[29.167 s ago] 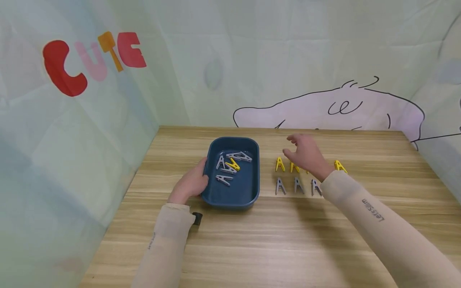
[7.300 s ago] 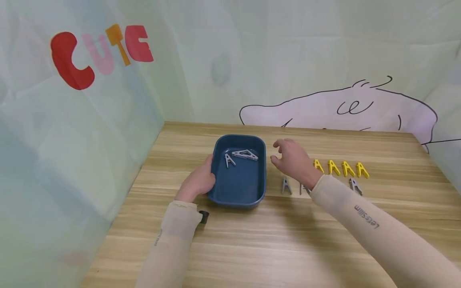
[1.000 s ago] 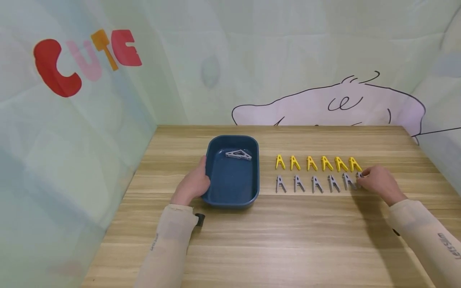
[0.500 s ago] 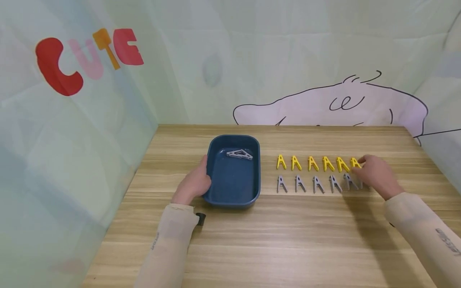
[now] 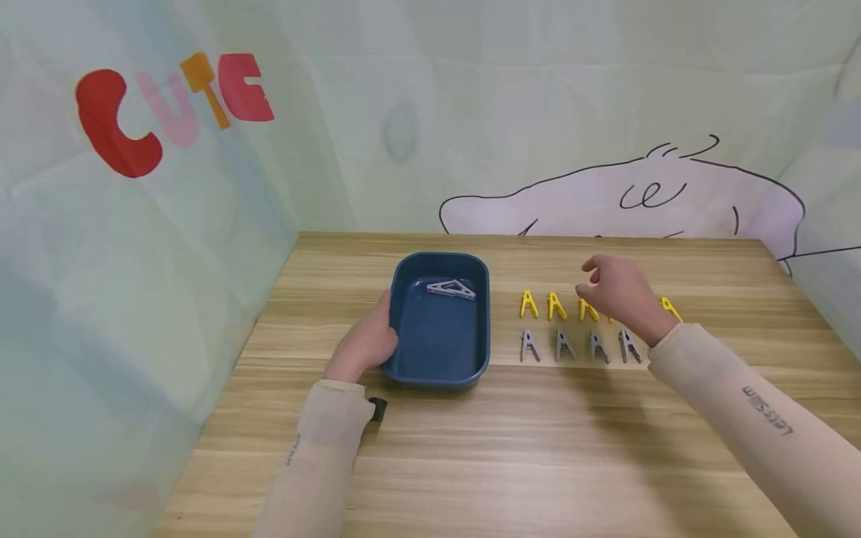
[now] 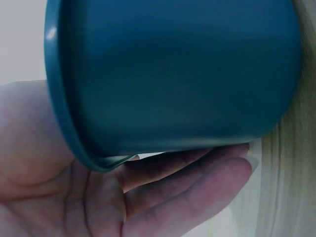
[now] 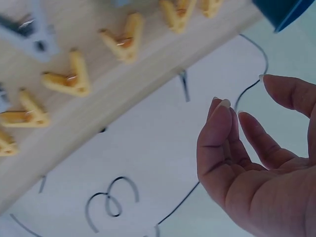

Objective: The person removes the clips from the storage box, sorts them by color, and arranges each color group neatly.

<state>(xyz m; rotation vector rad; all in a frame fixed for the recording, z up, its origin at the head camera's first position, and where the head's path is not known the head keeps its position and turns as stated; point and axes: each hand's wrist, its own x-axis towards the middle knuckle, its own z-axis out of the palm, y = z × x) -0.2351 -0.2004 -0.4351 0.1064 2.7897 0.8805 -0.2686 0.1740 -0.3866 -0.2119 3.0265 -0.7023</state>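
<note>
left hand (image 5: 359,347) flat, fingers straight, forearm resting low; right hand (image 5: 619,293) raised, fingers loosely curled, holding nothing.

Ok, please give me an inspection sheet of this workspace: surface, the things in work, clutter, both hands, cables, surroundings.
Surface: wooden table, light grain.
Things in work: blue tray holding one grey clip; to its right a row of yellow clips and, nearer the person, a row of grey clips, both partly hidden by the right arm.
Clutter: nothing seen.
Left hand: rests against the tray's left wall, fingers straight along it.
Right hand: above the yellow row, fingers loosely curled, holding nothing.
Cables: nothing seen.
Surroundings: pale green cloth backdrop with red and orange letters and a line drawing.
</note>
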